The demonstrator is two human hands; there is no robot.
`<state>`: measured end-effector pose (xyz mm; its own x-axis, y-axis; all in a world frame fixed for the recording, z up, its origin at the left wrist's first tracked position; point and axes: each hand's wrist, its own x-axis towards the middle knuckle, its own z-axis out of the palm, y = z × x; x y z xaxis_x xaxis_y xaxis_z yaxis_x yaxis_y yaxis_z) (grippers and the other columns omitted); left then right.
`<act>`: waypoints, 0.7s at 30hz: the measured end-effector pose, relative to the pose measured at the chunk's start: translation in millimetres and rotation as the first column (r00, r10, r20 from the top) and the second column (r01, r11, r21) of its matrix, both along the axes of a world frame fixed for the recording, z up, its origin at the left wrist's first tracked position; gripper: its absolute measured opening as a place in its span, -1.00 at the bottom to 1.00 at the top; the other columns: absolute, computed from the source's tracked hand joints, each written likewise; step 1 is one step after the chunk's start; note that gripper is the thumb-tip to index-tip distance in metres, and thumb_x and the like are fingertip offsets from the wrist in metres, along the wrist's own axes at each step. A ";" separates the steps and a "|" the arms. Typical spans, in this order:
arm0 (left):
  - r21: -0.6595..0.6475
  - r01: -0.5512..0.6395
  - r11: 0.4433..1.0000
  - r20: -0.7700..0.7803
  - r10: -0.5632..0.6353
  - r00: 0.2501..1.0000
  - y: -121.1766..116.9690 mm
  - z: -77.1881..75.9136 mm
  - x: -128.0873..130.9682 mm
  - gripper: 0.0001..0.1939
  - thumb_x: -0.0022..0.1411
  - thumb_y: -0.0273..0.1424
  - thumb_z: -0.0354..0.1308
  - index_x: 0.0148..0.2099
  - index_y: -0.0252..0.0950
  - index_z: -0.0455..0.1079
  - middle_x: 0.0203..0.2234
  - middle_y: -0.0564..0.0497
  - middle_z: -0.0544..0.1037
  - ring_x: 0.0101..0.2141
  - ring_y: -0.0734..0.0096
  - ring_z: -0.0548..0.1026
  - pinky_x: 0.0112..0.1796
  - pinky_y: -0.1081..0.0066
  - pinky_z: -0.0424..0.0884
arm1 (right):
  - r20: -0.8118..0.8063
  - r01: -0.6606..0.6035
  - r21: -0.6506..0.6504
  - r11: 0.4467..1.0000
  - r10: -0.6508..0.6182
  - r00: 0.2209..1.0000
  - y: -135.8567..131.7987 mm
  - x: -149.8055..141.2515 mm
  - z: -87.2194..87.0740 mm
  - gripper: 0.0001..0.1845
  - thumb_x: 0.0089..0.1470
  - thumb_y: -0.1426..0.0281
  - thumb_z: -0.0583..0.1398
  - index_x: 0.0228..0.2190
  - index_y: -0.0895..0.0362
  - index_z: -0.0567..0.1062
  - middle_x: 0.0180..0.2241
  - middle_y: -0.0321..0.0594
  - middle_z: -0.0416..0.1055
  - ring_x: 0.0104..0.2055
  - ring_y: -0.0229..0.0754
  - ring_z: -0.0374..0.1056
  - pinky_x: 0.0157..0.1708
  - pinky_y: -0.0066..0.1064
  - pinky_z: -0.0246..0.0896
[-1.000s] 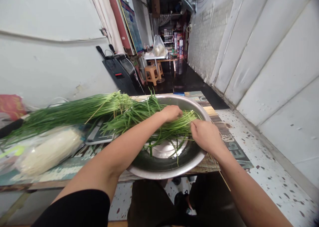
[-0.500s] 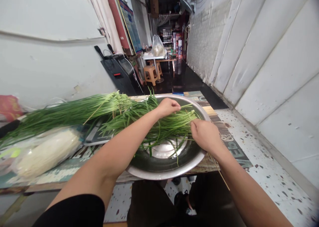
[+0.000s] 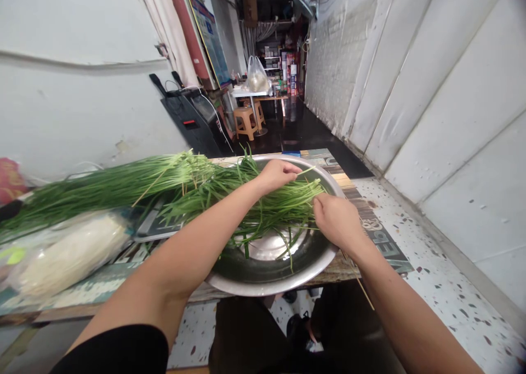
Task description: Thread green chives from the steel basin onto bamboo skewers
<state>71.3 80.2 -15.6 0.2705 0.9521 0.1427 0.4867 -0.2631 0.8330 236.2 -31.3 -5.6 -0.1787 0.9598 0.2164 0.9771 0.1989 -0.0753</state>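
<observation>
A pile of green chives (image 3: 283, 199) lies across a wide steel basin (image 3: 263, 289), pale stalk ends pointing right. Above the pile, my left hand (image 3: 279, 175) is closed in a pinch, and a chive stalk (image 3: 306, 171) sticks out past its fingertips. My right hand (image 3: 337, 215) is closed at the pale ends, by the basin's right side; its fingers hide what they grip. Below its wrist a thin wooden stick (image 3: 365, 293) slants over the table edge. Left of the basin, more chives (image 3: 102, 182) lie bundled, with thin sticks through their pale ends.
A steel tray (image 3: 154, 229) sits partly under the chives. A clear plastic bag of pale contents (image 3: 74, 253) lies on the patterned table (image 3: 324, 275) at left. Farther off stand orange stools (image 3: 245, 123), a black wheeled case (image 3: 193, 119) and a small table with a plastic bag (image 3: 257, 77).
The view has shifted slightly. Both hands keep nearly the same places over the basin, and the left fingers have moved a little along the chive stalk.
</observation>
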 end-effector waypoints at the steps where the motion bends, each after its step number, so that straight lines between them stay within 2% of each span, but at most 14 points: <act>1: -0.030 0.007 1.000 0.006 -0.007 1.000 -1.5 1.1 1.2 -0.72 0.04 -0.53 0.16 -0.16 -0.36 0.53 -0.53 0.04 0.54 -0.56 0.57 0.36 -0.46 0.54 0.28 | -0.001 0.001 0.001 1.000 -0.001 1.000 0.1 0.1 -0.2 -0.66 0.17 0.40 -0.08 -0.39 0.18 0.46 -0.45 -0.15 0.49 -0.44 -0.20 0.37 -0.52 -0.41 -0.23; 5: -0.107 0.042 0.993 0.071 -0.034 0.997 -6.1 5.0 2.7 -0.76 0.09 -0.45 0.17 -0.18 -0.41 0.53 -0.64 0.06 0.46 -0.64 0.63 0.25 -0.54 0.56 0.22 | -0.003 0.004 0.003 1.000 -0.004 1.000 0.8 0.2 -0.7 -0.66 0.17 0.41 -0.08 -0.40 0.18 0.46 -0.45 -0.14 0.49 -0.44 -0.22 0.37 -0.52 -0.40 -0.23; 8: -0.136 0.083 0.987 0.111 -0.068 0.991 -8.2 7.2 2.1 -0.80 0.07 -0.46 0.20 -0.23 -0.42 0.54 -0.59 0.02 0.50 -0.62 0.63 0.29 -0.52 0.55 0.27 | -0.003 0.007 0.002 1.000 -0.007 1.000 1.1 0.0 -0.3 -0.66 0.17 0.41 -0.09 -0.38 0.18 0.46 -0.44 -0.14 0.49 -0.45 -0.22 0.36 -0.52 -0.41 -0.22; 12: -0.148 0.082 0.986 0.136 -0.062 0.989 -10.4 9.4 3.1 -0.85 0.02 -0.53 0.24 -0.29 -0.44 0.53 -0.49 -0.05 0.56 -0.55 0.59 0.40 -0.45 0.54 0.34 | 0.001 0.010 -0.006 1.000 -0.010 1.000 0.9 -0.4 0.7 -0.65 0.18 0.40 -0.10 -0.37 0.17 0.46 -0.44 -0.13 0.49 -0.45 -0.21 0.36 -0.52 -0.41 -0.22; 21: -0.181 0.104 0.978 0.178 -0.071 0.981 -8.8 8.4 2.8 -0.82 0.04 -0.55 0.22 -0.24 -0.44 0.53 -0.52 -0.06 0.56 -0.56 0.59 0.39 -0.47 0.54 0.33 | 0.002 0.007 -0.002 1.000 -0.007 1.000 1.9 0.5 -1.0 -0.65 0.17 0.41 -0.10 -0.40 0.17 0.45 -0.45 -0.13 0.49 -0.43 -0.19 0.39 -0.53 -0.41 -0.20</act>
